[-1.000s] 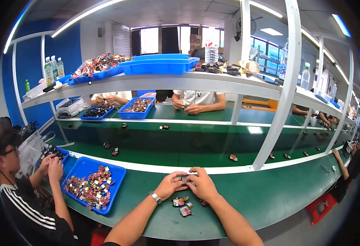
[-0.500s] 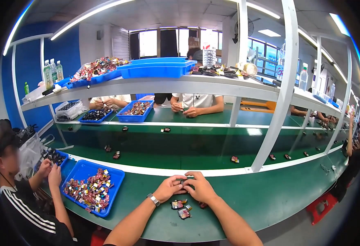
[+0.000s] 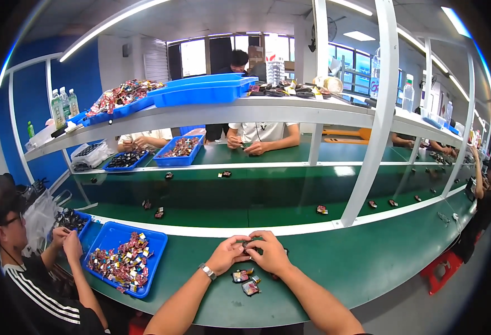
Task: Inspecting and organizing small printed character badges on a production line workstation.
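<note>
Over the green worktop (image 3: 363,271), my left hand (image 3: 227,257) and my right hand (image 3: 270,254) meet, fingertips closed on a small dark part (image 3: 247,244). Fingers cover most of it, so its exact kind is hidden. Just below my hands lie a small black-cased circuit assembly (image 3: 241,275) with a pale yellowish piece and a second such assembly (image 3: 251,287) with reddish and white areas. Another small piece (image 3: 275,277) shows partly beside my right wrist. A metal-banded watch (image 3: 207,271) is on my left wrist.
Left of my arms sits a blue tray (image 3: 160,252) heaped with small reddish circuit parts. Beyond it a co-worker (image 3: 44,285) handles something small. Small assemblies (image 3: 322,210) dot the green strip ahead. A white post (image 3: 368,131) and shelf (image 3: 212,114) stand in front.
My fingers have shifted slightly around the small dark part; both hands stay together. The view has turned a little, and a person's head now shows behind the shelf.
</note>
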`<control>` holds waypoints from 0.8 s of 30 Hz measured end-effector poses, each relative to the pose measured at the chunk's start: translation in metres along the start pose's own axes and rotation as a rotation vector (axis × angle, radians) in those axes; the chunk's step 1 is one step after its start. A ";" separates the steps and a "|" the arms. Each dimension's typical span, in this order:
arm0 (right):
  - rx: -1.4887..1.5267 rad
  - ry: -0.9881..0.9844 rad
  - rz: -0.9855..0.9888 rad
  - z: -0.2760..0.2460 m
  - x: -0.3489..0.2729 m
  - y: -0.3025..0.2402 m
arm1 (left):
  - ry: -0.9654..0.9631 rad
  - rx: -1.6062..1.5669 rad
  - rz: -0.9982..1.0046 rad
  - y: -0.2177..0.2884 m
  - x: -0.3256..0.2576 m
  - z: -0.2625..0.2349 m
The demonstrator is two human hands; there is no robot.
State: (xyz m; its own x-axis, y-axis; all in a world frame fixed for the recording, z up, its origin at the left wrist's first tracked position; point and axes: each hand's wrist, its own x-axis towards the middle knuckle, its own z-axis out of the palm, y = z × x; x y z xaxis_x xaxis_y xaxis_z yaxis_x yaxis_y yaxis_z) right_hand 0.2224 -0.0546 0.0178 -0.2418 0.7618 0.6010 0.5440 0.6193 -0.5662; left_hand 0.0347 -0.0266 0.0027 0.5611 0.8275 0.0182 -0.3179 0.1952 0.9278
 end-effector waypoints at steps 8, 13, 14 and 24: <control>0.092 0.003 0.059 0.007 -0.002 0.004 | -0.007 -0.010 -0.016 -0.001 0.000 -0.003; 0.093 0.022 0.104 0.009 -0.004 -0.002 | 0.004 -0.006 -0.012 -0.001 -0.002 -0.002; 0.106 0.038 0.109 0.010 -0.004 -0.001 | 0.002 -0.009 -0.008 -0.002 -0.002 -0.003; 0.138 0.031 0.127 0.010 -0.003 -0.006 | 0.005 -0.044 0.005 -0.003 -0.002 -0.008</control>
State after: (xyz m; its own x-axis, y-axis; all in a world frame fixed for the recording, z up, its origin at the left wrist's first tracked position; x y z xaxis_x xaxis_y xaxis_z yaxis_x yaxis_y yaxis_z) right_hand 0.2119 -0.0587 0.0145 -0.1520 0.8309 0.5352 0.4525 0.5400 -0.7097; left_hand 0.0290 -0.0246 -0.0030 0.5555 0.8313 0.0207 -0.3543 0.2142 0.9103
